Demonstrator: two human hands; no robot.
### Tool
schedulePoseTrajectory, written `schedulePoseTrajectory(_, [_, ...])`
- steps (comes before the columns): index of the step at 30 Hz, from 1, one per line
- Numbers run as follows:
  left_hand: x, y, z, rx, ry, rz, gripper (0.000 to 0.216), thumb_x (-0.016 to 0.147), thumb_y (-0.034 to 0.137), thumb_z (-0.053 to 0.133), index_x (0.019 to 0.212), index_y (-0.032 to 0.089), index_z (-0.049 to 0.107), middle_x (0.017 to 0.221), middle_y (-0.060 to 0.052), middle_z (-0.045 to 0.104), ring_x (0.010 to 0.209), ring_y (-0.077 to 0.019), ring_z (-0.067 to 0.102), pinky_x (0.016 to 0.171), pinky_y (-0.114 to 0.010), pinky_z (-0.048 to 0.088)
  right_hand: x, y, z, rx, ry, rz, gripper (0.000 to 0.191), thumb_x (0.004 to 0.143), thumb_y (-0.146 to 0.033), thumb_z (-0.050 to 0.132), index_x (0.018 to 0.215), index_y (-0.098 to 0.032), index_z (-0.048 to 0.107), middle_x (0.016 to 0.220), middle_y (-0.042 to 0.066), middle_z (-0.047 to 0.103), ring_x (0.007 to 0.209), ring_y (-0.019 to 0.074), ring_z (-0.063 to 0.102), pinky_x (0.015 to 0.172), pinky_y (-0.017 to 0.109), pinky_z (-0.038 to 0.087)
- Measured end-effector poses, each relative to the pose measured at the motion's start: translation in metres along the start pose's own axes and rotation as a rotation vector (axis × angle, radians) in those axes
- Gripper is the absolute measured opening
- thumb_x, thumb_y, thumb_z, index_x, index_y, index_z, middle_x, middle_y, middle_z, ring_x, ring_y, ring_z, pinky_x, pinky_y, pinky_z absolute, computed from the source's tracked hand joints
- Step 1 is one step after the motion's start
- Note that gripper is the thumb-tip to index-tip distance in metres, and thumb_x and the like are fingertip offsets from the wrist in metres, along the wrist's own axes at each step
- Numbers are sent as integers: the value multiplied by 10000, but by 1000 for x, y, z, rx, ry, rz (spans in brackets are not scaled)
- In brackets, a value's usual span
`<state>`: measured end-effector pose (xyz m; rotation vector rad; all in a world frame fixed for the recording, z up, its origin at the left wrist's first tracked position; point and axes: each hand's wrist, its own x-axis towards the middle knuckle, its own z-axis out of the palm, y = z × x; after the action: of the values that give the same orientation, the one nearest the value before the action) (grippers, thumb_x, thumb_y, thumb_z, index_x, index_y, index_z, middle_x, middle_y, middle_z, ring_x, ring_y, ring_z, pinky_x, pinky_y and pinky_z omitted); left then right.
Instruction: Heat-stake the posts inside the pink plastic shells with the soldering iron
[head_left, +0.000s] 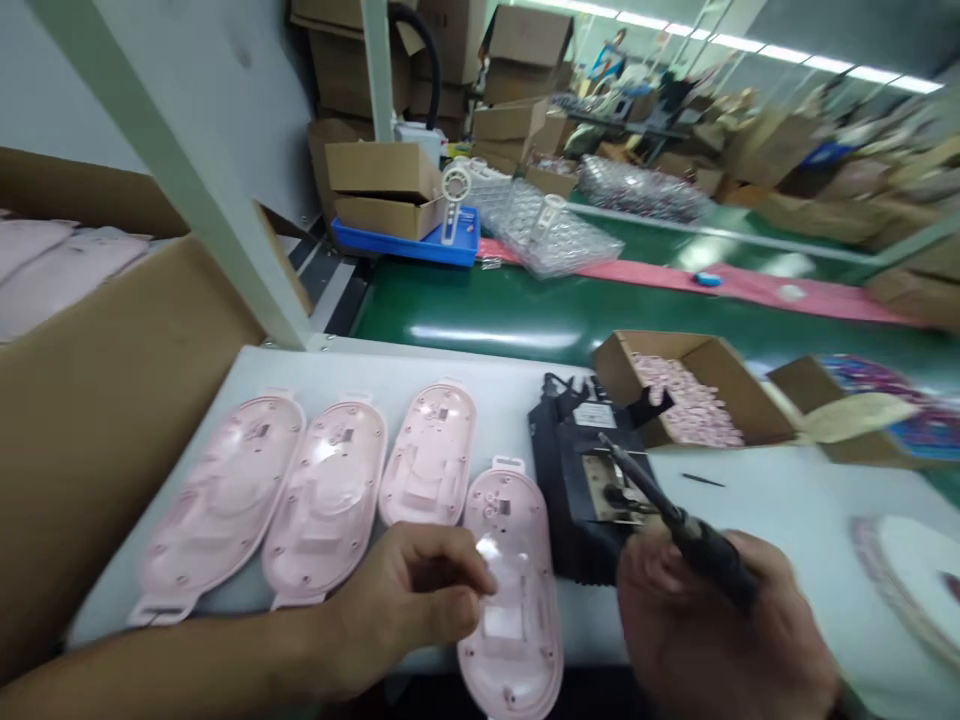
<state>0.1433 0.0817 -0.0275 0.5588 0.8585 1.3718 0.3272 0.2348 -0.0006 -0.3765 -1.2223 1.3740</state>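
My left hand (409,600), fingers curled, touches the nearest pink shell (517,640), grip impossible to tell, while my right hand (712,630) clenches a soldering iron (705,545) over the black box (559,470).

I read this feed as bright and evenly lit from above. Strip lights (750,45) along the far right ceiling burn out to white. They lay a long band of glare on the green belt (487,335) and a small hot spot on the near pink shell (517,600). Shadows are soft and short. The right hand (720,630) and its dark tool (675,510) smear with motion blur. The far right cartons (817,210) are smeared too, and the pale post (172,150) leans steeply at the left edge.
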Motion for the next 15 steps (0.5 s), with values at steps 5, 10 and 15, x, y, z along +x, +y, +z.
schedulePoseTrajectory(5, [3,-2,-3,43,-80,-4,377,899,515,726,827,174,581,710,33,487,656,-81,397,643,-219,320,21,-4,3,304,311,331,303,766,-422,805,703,-170,648,586,-47,511,492,38,506,439,115,461])
schedulePoseTrajectory(10, [4,-2,-2,73,-89,-44,428,1003,566,518,798,191,508,672,21,503,640,-112,414,679,-257,359,26,-5,0,447,484,449,380,677,-403,868,661,-175,565,586,-61,502,481,28,491,436,100,458])
schedulePoseTrajectory(15, [3,-4,-5,141,-142,-49,434,1020,554,471,788,192,533,716,2,519,680,-130,437,712,-270,374,25,-5,0,501,483,464,398,685,-392,861,651,-175,529,573,-73,484,461,23,474,417,94,446])
